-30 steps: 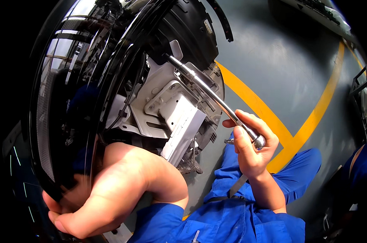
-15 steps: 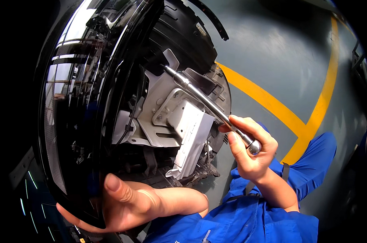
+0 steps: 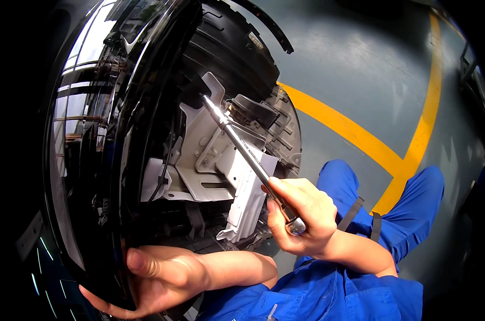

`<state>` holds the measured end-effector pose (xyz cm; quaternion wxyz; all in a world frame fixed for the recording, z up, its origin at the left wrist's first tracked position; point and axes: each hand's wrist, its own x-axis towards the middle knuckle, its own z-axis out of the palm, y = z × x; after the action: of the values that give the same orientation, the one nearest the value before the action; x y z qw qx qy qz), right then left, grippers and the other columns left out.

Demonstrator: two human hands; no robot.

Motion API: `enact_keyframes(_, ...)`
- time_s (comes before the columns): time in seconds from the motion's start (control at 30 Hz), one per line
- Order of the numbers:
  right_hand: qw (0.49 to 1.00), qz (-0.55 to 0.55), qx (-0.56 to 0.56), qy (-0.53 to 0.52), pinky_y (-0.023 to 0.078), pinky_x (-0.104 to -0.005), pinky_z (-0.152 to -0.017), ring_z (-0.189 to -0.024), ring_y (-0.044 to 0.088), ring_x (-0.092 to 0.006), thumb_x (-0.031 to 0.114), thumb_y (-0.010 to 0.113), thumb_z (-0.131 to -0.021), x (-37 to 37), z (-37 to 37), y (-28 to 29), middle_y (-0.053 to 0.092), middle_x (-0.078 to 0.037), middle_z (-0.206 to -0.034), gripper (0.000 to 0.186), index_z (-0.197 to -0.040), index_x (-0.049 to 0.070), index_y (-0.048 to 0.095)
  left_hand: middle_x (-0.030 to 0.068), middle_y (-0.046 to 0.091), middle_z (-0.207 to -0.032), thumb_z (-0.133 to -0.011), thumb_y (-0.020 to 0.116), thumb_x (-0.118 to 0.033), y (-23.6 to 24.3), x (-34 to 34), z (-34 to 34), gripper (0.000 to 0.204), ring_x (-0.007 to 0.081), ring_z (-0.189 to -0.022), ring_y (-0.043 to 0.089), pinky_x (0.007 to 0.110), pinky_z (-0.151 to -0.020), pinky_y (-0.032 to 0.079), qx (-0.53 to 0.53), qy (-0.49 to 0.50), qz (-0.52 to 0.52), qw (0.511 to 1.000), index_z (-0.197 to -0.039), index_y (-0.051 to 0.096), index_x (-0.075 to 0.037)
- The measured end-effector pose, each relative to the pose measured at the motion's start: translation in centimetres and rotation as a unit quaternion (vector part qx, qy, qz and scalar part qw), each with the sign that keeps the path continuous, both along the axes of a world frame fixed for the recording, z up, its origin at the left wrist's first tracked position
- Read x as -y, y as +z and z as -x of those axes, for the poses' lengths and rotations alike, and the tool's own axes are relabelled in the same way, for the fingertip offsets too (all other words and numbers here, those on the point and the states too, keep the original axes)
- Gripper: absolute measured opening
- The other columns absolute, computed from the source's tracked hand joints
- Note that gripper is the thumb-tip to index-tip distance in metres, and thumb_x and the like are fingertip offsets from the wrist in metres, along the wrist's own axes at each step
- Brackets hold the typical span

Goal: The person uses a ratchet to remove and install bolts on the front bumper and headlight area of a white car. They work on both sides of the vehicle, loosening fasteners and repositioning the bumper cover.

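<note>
My right hand (image 3: 305, 214) is closed around the handle end of a long chrome socket wrench (image 3: 245, 151). The tool slants up to the left, and its slim far tip lies by a grey metal bracket (image 3: 191, 144), close to a dark gap; whether it touches a fastener is hidden. A pale, ribbed metal beam end (image 3: 246, 200) stands under the wrench's shaft. At the lower left my left hand (image 3: 162, 278) grips the bottom edge of a glossy black car panel (image 3: 87, 214), thumb on the near side and fingers passing beneath it.
A black plastic wheel-arch liner (image 3: 232, 53) curves above the bracket, and a round dark part (image 3: 253, 109) sits beside it. Dark cables and brackets fill the space below. The grey floor (image 3: 355, 69) carries yellow lines (image 3: 344, 123). My blue-clad legs (image 3: 408, 203) are at the right.
My right hand has moved down and left with the wrench, whose tip has shifted slightly left and down in view. The whole car front appears a little further left. My left hand keeps its hold.
</note>
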<state>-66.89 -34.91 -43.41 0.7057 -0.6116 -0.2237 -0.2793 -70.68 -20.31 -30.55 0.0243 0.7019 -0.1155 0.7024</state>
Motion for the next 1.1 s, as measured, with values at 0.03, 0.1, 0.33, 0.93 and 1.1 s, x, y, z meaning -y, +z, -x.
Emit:
enact_keyframes(0.03,0.999,-0.014,0.025,-0.039,0.054,-0.0281,-0.053,-0.065,0.07,-0.022,-0.008,0.074,-0.07,-0.8,-0.2,0.0,0.072,-0.016,-0.089,0.042,-0.112,-0.008,0.07,0.0248,0.06,-0.124,-0.097,0.066,-0.001,0.1,0.1,-0.1,0.051,0.0359,-0.112,0.065,0.043,-0.101,0.059,0.004,-0.004,0.0,1.0,-0.144,0.045,-0.002)
enact_keyframes(0.1,0.999,0.019,0.029,-0.041,0.054,-0.0291,-0.053,-0.065,0.07,-0.0221,-0.008,0.074,-0.069,-1.0,0.4,0.8,0.071,-0.015,-0.089,0.043,-0.112,-0.008,0.07,0.0241,0.061,-0.122,-0.097,0.066,0.0,0.3,0.2,-0.1,0.051,0.0349,-0.111,0.066,0.042,-0.1,0.059,0.008,-0.01,0.005,1.0,-0.144,0.045,-0.003)
enact_keyframes(0.33,0.991,0.101,0.064,-0.063,0.052,-0.0277,-0.048,-0.061,0.066,-0.0195,-0.007,0.076,-0.066,-2.5,1.7,1.5,0.069,-0.014,-0.089,0.046,-0.111,-0.009,0.07,0.0227,0.062,-0.118,-0.096,0.067,0.002,0.4,-0.1,0.1,0.05,0.0322,-0.106,0.067,0.038,-0.096,0.06,0.012,-0.026,-0.011,1.0,-0.142,0.048,-0.003)
enact_keyframes(0.93,0.999,0.005,-0.033,-0.003,0.051,-0.0248,-0.059,-0.066,0.068,-0.017,-0.008,0.073,-0.081,4.0,-4.0,4.4,0.07,-0.015,-0.081,0.026,-0.107,-0.008,0.072,0.0231,0.053,-0.139,-0.095,0.071,-0.006,0.2,0.3,-1.1,0.056,0.0353,-0.126,0.057,0.041,-0.106,0.052,0.015,-0.021,-0.01,1.0,-0.144,0.045,0.002)
enact_keyframes(1.1,0.993,-0.028,-0.099,0.065,0.05,-0.0226,-0.062,-0.07,0.066,-0.0117,-0.004,0.074,-0.086,4.2,-3.6,4.2,0.072,-0.012,-0.082,0.019,-0.105,-0.008,0.072,0.0206,0.054,-0.14,-0.094,0.07,0.002,0.9,0.2,0.0,0.05,0.0317,-0.126,0.06,0.036,-0.103,0.056,0.027,-0.023,0.007,0.999,-0.14,0.052,0.001)
